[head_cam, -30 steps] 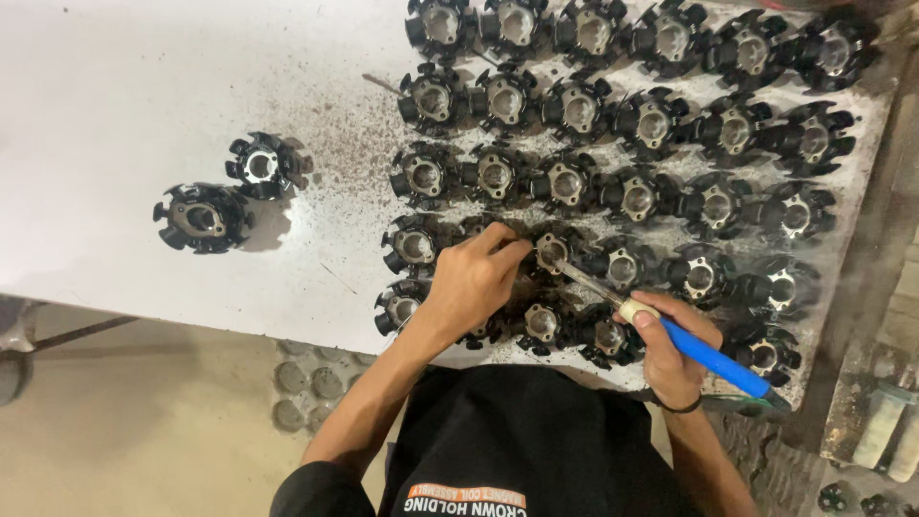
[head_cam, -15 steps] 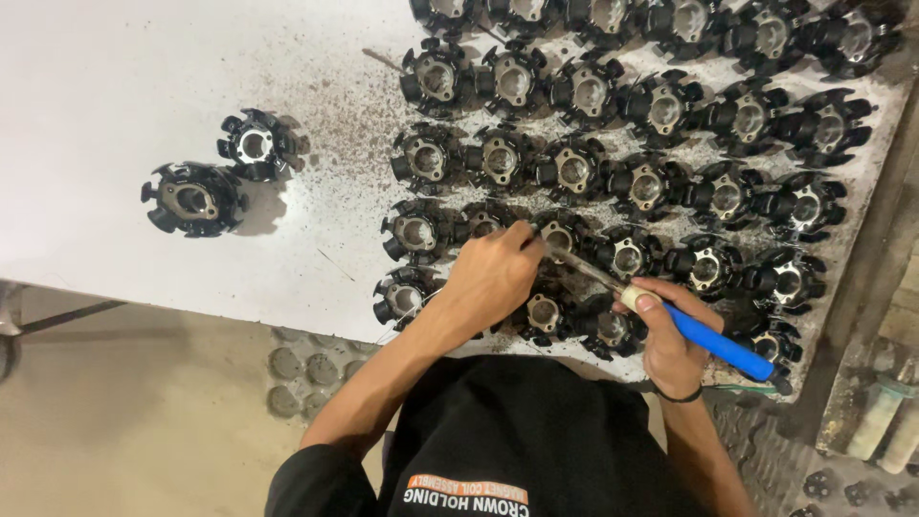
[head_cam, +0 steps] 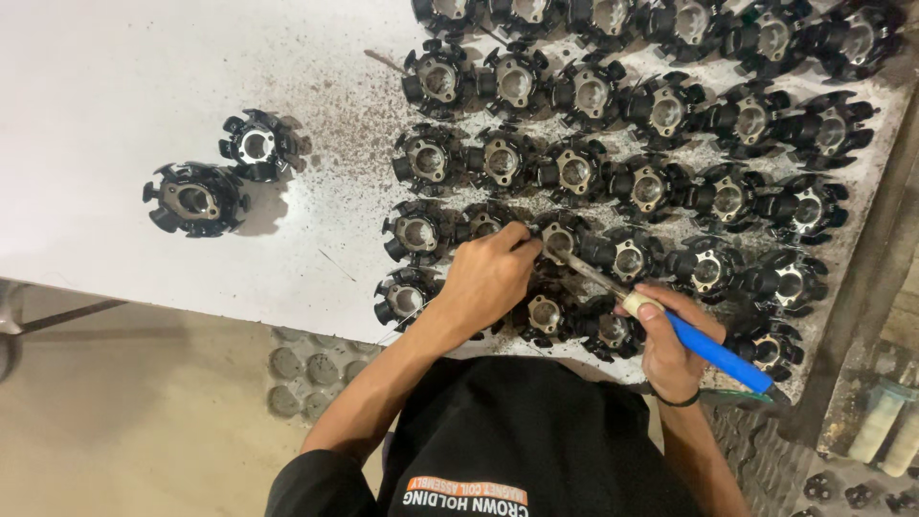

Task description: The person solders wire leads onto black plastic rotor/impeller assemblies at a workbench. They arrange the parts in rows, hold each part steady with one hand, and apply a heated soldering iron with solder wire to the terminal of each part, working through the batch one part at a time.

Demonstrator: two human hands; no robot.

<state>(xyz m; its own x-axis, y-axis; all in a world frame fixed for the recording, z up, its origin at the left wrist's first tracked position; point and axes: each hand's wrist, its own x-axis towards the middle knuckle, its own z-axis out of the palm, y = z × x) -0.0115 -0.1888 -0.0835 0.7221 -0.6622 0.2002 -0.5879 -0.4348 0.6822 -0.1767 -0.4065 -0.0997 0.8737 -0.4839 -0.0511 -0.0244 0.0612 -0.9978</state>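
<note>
Steadying one black part while a blue-handled tool works its centre

Pinching with the fingertips, the left hand (head_cam: 488,280) bears down on a black, round, toothed part with a metal-ringed centre (head_cam: 558,239) in the third row; fingers drawn together on its near rim, apparently to keep it from turning or sliding. The right hand (head_cam: 670,343) is wrapped closed around a blue-handled tool with a slim metal shaft (head_cam: 661,321), gripped low near a pale tape collar, pen-fashion, likely for fine control. The shaft runs up-left and its tip meets the held part at or just beside the metal centre; exact contact too small to tell. Both hands sit close, with the tool bridging them.

Around the held part: many matching black toothed parts (head_cam: 651,115), packed in rough rows, touching or nearly so, all centre-up, which keeps each bore open to the tool. Two more black toothed parts (head_cam: 196,198) stand well apart at the left, one larger, one smaller, seemingly set aside from the batch.

All rest on a white flat tabletop (head_cam: 115,86), sprinkled with dark specks thickest beside the rows. Person wears a black shirt (head_cam: 536,431); a dark band circles the right wrist. Tan floor (head_cam: 124,421) lies below the table edge.
</note>
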